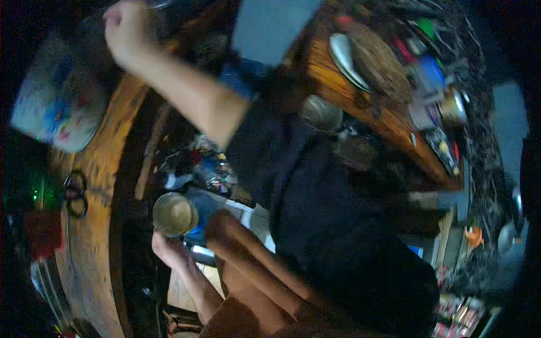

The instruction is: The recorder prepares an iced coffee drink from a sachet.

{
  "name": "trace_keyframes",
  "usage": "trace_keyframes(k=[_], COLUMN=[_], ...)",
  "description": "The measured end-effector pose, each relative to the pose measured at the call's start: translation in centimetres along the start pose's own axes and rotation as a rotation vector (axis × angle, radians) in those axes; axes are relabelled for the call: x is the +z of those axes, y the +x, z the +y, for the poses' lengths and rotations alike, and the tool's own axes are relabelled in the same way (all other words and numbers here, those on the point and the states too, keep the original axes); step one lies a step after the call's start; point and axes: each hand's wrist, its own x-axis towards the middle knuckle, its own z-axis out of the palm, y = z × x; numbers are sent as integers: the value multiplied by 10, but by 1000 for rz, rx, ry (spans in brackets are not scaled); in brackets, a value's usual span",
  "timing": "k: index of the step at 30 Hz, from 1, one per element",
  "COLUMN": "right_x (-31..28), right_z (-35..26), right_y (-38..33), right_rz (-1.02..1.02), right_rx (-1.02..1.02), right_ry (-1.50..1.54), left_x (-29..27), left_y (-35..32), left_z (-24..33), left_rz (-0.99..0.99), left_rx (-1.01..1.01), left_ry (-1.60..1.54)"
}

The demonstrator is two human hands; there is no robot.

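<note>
My right arm, in a black sleeve, reaches across to the far left. At its end my right hand [127,36] is blurred and its fingers look curled. A shiny curved rim [159,3] shows just beside it at the top edge; whether the hand touches it, I cannot tell. Lower down, my left hand [169,248] grips a round, greyish-beige cup [176,214] from below, its lighter inside partly visible. Brown cloth [248,270] in folds lies right of my left forearm.
A wooden bench edge [93,225] curves along the left, with black-handled scissors [76,193] on it. Above stands a pale, colour-spotted bag or cloth [62,112]. At right, a wooden worktop [389,127] bears a curved silvery piece [345,59], a rough brown slab [380,59] and a tin [453,107].
</note>
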Motion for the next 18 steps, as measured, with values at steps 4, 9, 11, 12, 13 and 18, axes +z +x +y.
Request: trace_keyframes(k=[4, 9, 11, 12, 13, 18], right_x=[-212, -485, -583, -614, -657, -710], right_z=[-54, -58, -25, -7, 13, 66], right_y=[-68, -26, 33, 59, 84, 129], right_rz=[-56, 393, 465, 510, 455, 392], right_rx=[355, 86, -86, -62, -32, 489], right_ry=[45, -983, -1100, -1376, -1486, -1088], left_x=[40, 81, 93, 112, 128, 174], left_y=[-13, -35, -33, -43, -50, -83], left_z=[-14, -33, -50, -54, -61, -109], left_rz=[-9, -223, -368, -353, -443, -623], left_rx=[-6, -23, -16, -55, -65, -75], left_ry=[1, 52, 92, 142, 79, 127])
